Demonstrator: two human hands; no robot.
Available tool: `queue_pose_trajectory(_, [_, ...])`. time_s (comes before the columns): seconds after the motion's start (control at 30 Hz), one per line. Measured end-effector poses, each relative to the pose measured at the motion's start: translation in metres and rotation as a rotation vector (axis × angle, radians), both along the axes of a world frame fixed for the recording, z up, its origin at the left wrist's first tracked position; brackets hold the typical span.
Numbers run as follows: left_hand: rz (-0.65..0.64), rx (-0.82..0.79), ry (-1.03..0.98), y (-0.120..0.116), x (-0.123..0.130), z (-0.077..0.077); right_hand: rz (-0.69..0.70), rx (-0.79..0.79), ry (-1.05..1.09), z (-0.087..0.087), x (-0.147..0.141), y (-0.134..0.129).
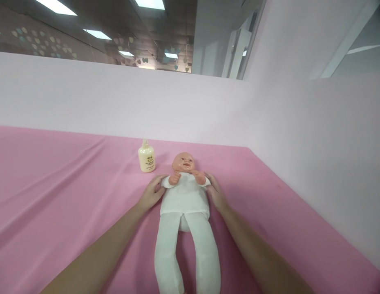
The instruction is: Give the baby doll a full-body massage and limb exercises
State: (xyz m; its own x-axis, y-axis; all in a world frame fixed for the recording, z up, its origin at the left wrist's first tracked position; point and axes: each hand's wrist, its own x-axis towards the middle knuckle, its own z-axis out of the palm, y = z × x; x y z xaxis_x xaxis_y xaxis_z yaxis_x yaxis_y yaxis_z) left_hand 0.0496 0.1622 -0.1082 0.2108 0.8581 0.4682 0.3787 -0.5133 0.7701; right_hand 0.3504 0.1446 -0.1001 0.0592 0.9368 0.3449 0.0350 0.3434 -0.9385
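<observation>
A baby doll [184,204] in white clothes lies on its back on the pink sheet [61,196], head away from me, legs toward me. My left hand [153,192] rests against the doll's left-side shoulder and sleeve. My right hand [216,192] touches the doll's other side at the upper arm. Both hands lie flat with fingers apart, flanking the torso. The doll's own small hands are raised over its chest.
A cream pump bottle [146,157] stands upright on the sheet just left of the doll's head. A pale wall [315,155] rises behind and along the right side of the pink surface.
</observation>
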Motion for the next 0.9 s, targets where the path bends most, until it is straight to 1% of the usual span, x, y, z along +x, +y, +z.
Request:
queue_pose_trajectory(0.1, [0.083,-0.048,-0.057,-0.001,0.002,0.000,-0.042,-0.019,0.027,-0.001,-0.001,0.002])
queue_pose_trajectory(0.2, [0.162,-0.041,-0.131,0.001,0.002,-0.003,-0.103,-0.012,0.026,0.000,0.000,0.002])
queue_pose_trajectory(0.3, [0.179,-0.027,-0.143,0.004,0.002,-0.007,-0.111,-0.018,-0.032,0.000,0.001,0.001])
queue_pose_trajectory(0.37, [0.175,-0.019,-0.108,0.005,0.001,-0.008,-0.152,-0.010,-0.097,-0.001,0.001,0.002])
queue_pose_trajectory(0.47, [0.178,0.002,-0.049,0.005,0.002,-0.009,-0.221,0.076,-0.208,-0.005,0.002,0.003])
queue_pose_trajectory(0.57, [0.204,0.036,-0.021,0.004,0.003,-0.007,-0.192,0.151,-0.278,-0.009,0.002,0.004])
queue_pose_trajectory(0.73, [0.244,0.070,-0.017,0.004,0.003,-0.007,-0.163,0.106,-0.340,-0.011,0.002,0.004])
queue_pose_trajectory(0.8, [0.242,0.054,-0.021,0.005,0.002,-0.009,-0.166,0.101,-0.366,-0.011,0.002,0.004])
queue_pose_trajectory(0.9, [0.233,-0.031,-0.034,0.006,0.000,-0.012,-0.189,0.085,-0.345,-0.011,0.003,0.004])
